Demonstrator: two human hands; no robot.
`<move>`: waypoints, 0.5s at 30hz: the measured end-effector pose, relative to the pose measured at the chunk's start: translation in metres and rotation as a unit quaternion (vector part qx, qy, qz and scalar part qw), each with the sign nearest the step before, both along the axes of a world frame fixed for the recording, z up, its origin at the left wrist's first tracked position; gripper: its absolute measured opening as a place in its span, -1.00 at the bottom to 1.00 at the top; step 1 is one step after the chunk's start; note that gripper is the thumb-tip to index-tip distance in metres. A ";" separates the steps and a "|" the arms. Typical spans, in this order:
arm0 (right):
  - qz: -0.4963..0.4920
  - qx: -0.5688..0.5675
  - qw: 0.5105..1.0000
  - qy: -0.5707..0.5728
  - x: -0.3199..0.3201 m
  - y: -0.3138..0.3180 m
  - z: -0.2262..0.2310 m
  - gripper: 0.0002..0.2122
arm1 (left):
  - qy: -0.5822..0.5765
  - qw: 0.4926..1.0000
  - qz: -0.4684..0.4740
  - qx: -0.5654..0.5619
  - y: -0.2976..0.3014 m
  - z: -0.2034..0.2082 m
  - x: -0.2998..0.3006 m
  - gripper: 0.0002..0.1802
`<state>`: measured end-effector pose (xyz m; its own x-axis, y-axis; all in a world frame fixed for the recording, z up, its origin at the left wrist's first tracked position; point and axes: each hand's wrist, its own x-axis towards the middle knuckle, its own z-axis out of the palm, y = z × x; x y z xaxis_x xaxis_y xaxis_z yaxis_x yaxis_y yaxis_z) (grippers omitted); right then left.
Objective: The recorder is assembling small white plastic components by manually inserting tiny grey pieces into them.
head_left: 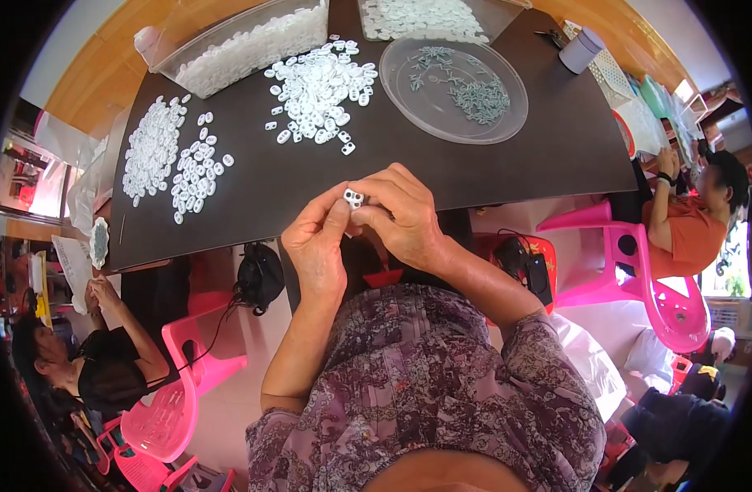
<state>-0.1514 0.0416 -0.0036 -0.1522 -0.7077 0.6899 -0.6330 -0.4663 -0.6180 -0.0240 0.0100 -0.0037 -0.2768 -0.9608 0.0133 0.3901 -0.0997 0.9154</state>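
There's smooth, white plastic piece (354,199) between my fingers (376,217)! Toward the far edge of the satin-dark table (269,180), glossy clear plastic dish (427,108), dull metal-looking pins (483,102).

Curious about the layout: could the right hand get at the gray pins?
Probably yes: the gray pins lie uncovered on a round tray nearby, though the right hand helps hold a white piece.

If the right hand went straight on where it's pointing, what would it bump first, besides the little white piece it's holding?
Probably the left hand, just across the little white piece. The right hand points forward and leftward, but depth is hard to judge here.
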 end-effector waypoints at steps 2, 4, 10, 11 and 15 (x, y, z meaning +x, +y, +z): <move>0.005 0.003 1.000 -0.008 0.001 0.000 -0.001 -0.72 | -0.006 1.000 -0.001 -0.023 0.000 -0.001 0.001 -0.79; 0.010 -0.007 1.000 -0.017 0.002 -0.001 0.000 -0.72 | -0.015 0.999 0.011 -0.036 0.000 -0.001 0.002 -0.80; 0.023 0.050 0.996 -0.068 0.006 0.004 0.002 -0.73 | -0.031 0.998 0.004 -0.057 0.000 0.001 0.007 -0.77; 0.023 0.050 0.996 -0.069 0.005 0.004 0.002 -0.73 | -0.031 0.998 0.003 -0.056 -0.001 0.000 0.007 -0.77; 0.034 0.062 0.993 -0.095 0.006 0.005 0.005 -0.73 | -0.003 0.997 -0.010 -0.075 -0.002 -0.002 0.008 -0.77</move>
<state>-0.1454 0.0463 0.0017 -0.2201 -0.7991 0.5594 -0.4682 -0.4166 -0.7793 -0.0159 0.0084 -0.0059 -0.2956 -0.9427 0.1549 0.3844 0.0311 0.9226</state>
